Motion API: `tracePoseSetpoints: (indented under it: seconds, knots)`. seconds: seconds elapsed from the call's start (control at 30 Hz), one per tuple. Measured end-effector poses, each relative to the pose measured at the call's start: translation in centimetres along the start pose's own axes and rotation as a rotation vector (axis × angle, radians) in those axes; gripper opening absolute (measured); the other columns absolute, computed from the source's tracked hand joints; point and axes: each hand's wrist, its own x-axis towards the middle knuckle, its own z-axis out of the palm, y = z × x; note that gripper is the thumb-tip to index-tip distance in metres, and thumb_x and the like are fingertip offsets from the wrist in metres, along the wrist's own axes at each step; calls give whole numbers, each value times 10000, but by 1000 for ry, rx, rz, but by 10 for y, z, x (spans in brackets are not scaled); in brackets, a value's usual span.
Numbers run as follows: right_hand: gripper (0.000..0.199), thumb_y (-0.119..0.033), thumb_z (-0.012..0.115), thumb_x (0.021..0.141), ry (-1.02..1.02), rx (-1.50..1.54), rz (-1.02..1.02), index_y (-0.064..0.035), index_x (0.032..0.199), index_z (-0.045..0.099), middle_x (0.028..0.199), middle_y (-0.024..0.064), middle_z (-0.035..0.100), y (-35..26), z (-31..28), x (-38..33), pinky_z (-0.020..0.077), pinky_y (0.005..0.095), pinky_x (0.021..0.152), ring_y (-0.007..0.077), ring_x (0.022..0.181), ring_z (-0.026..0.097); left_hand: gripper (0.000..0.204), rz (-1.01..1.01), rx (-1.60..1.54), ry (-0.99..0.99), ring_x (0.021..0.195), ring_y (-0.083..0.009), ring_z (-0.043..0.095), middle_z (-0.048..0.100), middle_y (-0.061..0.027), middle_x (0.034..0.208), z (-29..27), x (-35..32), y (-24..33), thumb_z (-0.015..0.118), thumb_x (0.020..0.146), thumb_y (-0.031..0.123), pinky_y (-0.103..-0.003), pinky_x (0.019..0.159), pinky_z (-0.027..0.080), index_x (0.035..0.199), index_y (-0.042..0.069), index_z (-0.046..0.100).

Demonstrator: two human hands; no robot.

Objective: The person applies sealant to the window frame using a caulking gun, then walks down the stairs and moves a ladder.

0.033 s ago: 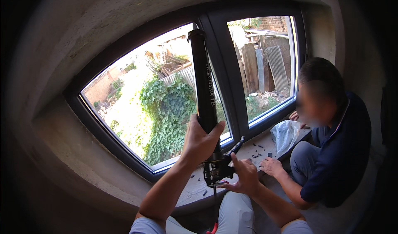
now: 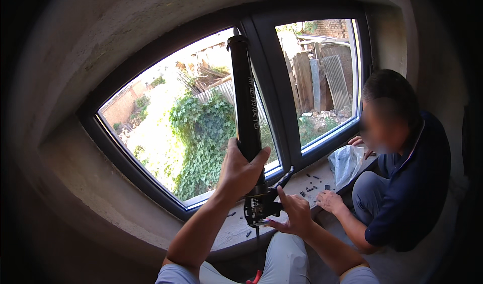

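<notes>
A black caulking gun [image 2: 245, 97] with a long barrel stands nearly upright in front of me, its capped end up against the window post. My left hand [image 2: 240, 170] is wrapped round the lower barrel. At the gun's bottom, my right hand [image 2: 296, 214] grips beside the black trigger mechanism [image 2: 257, 209], thumb beneath it and index finger raised along the lever; part of the grip is hidden. A thin rod [image 2: 257, 236] hangs down from the mechanism toward my lap. Near the lower edge shows a red curved handle [image 2: 255, 277], its tool mostly out of view.
Several small black pieces [image 2: 310, 188] lie scattered on the concrete sill [image 2: 229, 237]. A dark-framed window [image 2: 274, 82] rises behind the gun. On the right crouches another person [image 2: 410, 168], one hand [image 2: 329, 202] on the sill, beside a clear plastic bag [image 2: 346, 162].
The caulking gun and my left hand have shifted slightly left, and the barrel has turned a little. My right hand has hardly moved.
</notes>
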Motion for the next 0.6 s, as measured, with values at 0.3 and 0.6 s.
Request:
tracePoseSetpoints:
  seconds: [0.3, 0.6]
  knots:
    - [855, -582, 782, 789, -26, 119, -113, 32, 1349, 582, 863, 124, 647, -25, -25, 49, 506, 391, 703, 262, 764, 648, 405, -7, 103, -26, 689, -87, 541, 557, -8, 810, -38, 3, 5, 791, 884, 273, -269, 590, 464, 1046, 26, 513]
    - [595, -444, 748, 900, -15, 1161, 879, 26, 1203, 542, 962, 107, 635, 10, 35, 266, 582, 356, 751, 220, 873, 690, 580, -13, 268, -60, 793, -249, 703, 667, -164, 887, -59, 6, 14, 757, 860, 361, -383, 676, 550, 1145, -31, 439]
